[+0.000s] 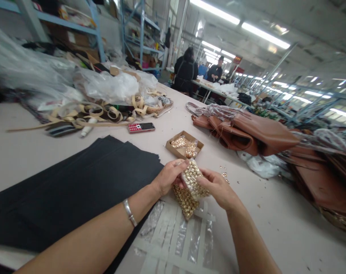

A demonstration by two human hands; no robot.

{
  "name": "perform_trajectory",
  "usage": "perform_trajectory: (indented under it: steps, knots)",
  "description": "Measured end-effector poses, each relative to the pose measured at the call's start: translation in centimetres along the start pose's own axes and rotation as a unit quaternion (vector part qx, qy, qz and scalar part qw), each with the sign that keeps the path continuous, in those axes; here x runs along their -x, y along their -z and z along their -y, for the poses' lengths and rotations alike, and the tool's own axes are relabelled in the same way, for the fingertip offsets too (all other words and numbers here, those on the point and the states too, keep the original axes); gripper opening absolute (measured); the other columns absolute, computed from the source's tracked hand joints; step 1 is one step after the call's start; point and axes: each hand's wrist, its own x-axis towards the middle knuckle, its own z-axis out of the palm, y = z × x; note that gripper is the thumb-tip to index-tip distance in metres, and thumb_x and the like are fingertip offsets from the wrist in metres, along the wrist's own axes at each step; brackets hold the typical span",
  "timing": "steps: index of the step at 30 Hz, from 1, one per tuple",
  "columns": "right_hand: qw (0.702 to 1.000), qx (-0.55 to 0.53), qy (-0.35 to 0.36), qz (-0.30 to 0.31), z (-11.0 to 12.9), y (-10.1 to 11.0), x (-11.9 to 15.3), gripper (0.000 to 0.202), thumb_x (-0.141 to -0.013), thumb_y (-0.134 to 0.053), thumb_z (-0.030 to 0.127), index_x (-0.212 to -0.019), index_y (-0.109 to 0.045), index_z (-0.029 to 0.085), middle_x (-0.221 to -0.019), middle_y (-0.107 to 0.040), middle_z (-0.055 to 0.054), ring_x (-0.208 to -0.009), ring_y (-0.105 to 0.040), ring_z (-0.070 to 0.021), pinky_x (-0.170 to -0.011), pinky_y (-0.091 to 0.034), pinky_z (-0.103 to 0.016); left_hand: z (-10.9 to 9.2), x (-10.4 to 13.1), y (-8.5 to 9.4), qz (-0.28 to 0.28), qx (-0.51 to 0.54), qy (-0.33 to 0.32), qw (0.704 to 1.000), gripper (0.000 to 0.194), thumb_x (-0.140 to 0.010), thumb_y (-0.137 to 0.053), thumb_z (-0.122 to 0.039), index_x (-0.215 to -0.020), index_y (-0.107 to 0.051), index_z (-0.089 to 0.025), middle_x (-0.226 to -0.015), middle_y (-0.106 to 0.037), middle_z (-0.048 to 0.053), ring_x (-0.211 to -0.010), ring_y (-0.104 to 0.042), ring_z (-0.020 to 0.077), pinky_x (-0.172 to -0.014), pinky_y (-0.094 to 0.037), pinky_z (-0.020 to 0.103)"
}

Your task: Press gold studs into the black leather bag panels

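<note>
My left hand [173,176] and my right hand [216,186] grip a clear plastic bag of gold metal studs [193,176] between them, the left at its upper left side and the right at its right edge. Both hands are closed on it. Just below it a second bag of gold studs [186,201] shows, partly covered by the held bag; whether it hangs or lies on the table I cannot tell. Beyond my hands stands a small open cardboard box [175,151] with gold pieces in clear bags [191,149]. A few loose gold pieces [224,175] lie right of my right hand.
Black sheets [104,171] are stacked at the left. A red phone [141,127] lies near tan strips [93,112] and plastic wrap [110,85]. Brown leather bags [264,129] fill the right side. Clear tape [173,232] lies in front. Two people [186,72] are farther back.
</note>
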Motion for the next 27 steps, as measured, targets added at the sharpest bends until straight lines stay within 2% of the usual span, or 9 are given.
perform_trajectory:
  steps: [4, 6, 8, 10, 13, 16, 18, 23, 27]
  knots:
    - [0.992, 0.008, 0.056, -0.113, -1.6, -2.1, -0.1, 0.033, -0.079, -0.069, 0.042, -0.098, -0.069, 0.016, -0.08, -0.068, -0.001, -0.067, -0.058, -0.0142, -0.061, -0.046, -0.024, -0.1, -0.1, 0.2, 0.012, 0.005, -0.008, 1.0, 0.038, -0.082, -0.066, -0.051, -0.09, -0.062, -0.014, -0.062, -0.061, 0.0, -0.042, -0.054, 0.0088, -0.036, -0.045, 0.016]
    - [0.988, -0.031, 0.067, -0.134, -2.5, -2.6, -0.5, 0.033, -0.08, -0.068, 0.044, -0.096, -0.068, 0.016, -0.076, -0.067, 0.0, -0.064, -0.056, -0.0134, -0.058, -0.044, -0.024, -0.2, -0.3, 0.3, 0.019, 0.013, -0.006, 1.0, 0.04, -0.086, -0.061, -0.052, -0.095, -0.063, -0.013, -0.06, -0.062, 0.001, -0.042, -0.055, 0.01, -0.036, -0.046, 0.016]
    - [0.985, -0.09, 0.072, -0.13, -3.1, -2.6, -0.6, 0.034, -0.079, -0.069, 0.046, -0.093, -0.067, 0.015, -0.073, -0.066, 0.0, -0.06, -0.054, -0.0125, -0.057, -0.044, -0.024, -0.3, -0.4, 0.4, 0.024, 0.024, 0.001, 0.999, 0.042, -0.089, -0.056, -0.052, -0.099, -0.063, -0.011, -0.061, -0.064, 0.004, -0.044, -0.058, 0.0118, -0.037, -0.048, 0.018]
    - [0.977, -0.145, 0.071, -0.138, -3.3, -2.1, -0.4, 0.035, -0.076, -0.072, 0.047, -0.089, -0.067, 0.015, -0.07, -0.066, 0.0, -0.057, -0.053, -0.0116, -0.056, -0.042, -0.023, -0.6, -0.4, 0.5, 0.018, 0.039, 0.007, 0.999, 0.042, -0.092, -0.051, -0.05, -0.101, -0.064, -0.01, -0.069, -0.068, 0.007, -0.049, -0.062, 0.0134, -0.041, -0.052, 0.02]
    - [0.96, -0.198, 0.058, -0.187, -3.2, -0.4, -0.1, 0.036, -0.07, -0.076, 0.047, -0.087, -0.069, 0.016, -0.07, -0.066, 0.0, -0.055, -0.052, -0.0107, -0.052, -0.04, -0.022, -1.1, -0.4, 0.7, -0.022, 0.064, 0.001, 0.998, 0.042, -0.098, -0.039, -0.046, -0.105, -0.062, -0.011, -0.083, -0.071, 0.01, -0.053, -0.065, 0.0129, -0.045, -0.054, 0.021]
    - [0.943, -0.216, 0.056, -0.246, -3.2, 1.4, 0.0, 0.038, -0.065, -0.08, 0.046, -0.088, -0.07, 0.017, -0.074, -0.068, 0.0, -0.056, -0.055, -0.0111, -0.052, -0.042, -0.021, -1.6, -0.3, 0.8, -0.063, 0.084, -0.011, 0.994, 0.042, -0.1, -0.034, -0.042, -0.104, -0.062, -0.011, -0.081, -0.071, 0.008, -0.054, -0.065, 0.0111, -0.045, -0.052, 0.018]
    - [0.936, -0.224, 0.053, -0.267, -3.5, 2.2, -0.1, 0.039, -0.062, -0.083, 0.044, -0.087, -0.07, 0.017, -0.073, -0.068, 0.0, -0.057, -0.056, -0.0116, -0.052, -0.043, -0.021, -1.7, -0.3, 0.7, -0.069, 0.091, -0.009, 0.993, 0.041, -0.1, -0.035, -0.041, -0.102, -0.062, -0.01, -0.079, -0.071, 0.009, -0.053, -0.065, 0.0118, -0.045, -0.052, 0.019]
    - [0.927, -0.252, 0.029, -0.277, -5.0, 2.2, -0.5, 0.04, -0.056, -0.086, 0.044, -0.076, -0.068, 0.015, -0.061, -0.063, 0.002, -0.049, -0.051, -0.0095, -0.046, -0.039, -0.02, -1.7, -0.2, 0.4, -0.067, 0.091, -0.001, 0.994, 0.039, -0.098, -0.04, -0.039, -0.101, -0.063, -0.009, -0.076, -0.071, 0.01, -0.052, -0.064, 0.0134, -0.045, -0.052, 0.02]
    - [0.928, -0.25, 0.013, -0.276, -5.8, 1.6, -0.9, 0.039, -0.057, -0.086, 0.044, -0.075, -0.068, 0.014, -0.061, -0.064, 0.001, -0.049, -0.052, -0.0102, -0.046, -0.04, -0.021, -1.8, -0.3, 0.6, -0.101, 0.098, -0.012, 0.99, 0.035, -0.099, -0.04, -0.037, -0.098, -0.062, -0.01, -0.073, -0.07, 0.007, -0.052, -0.064, 0.0119, -0.045, -0.051, 0.019]
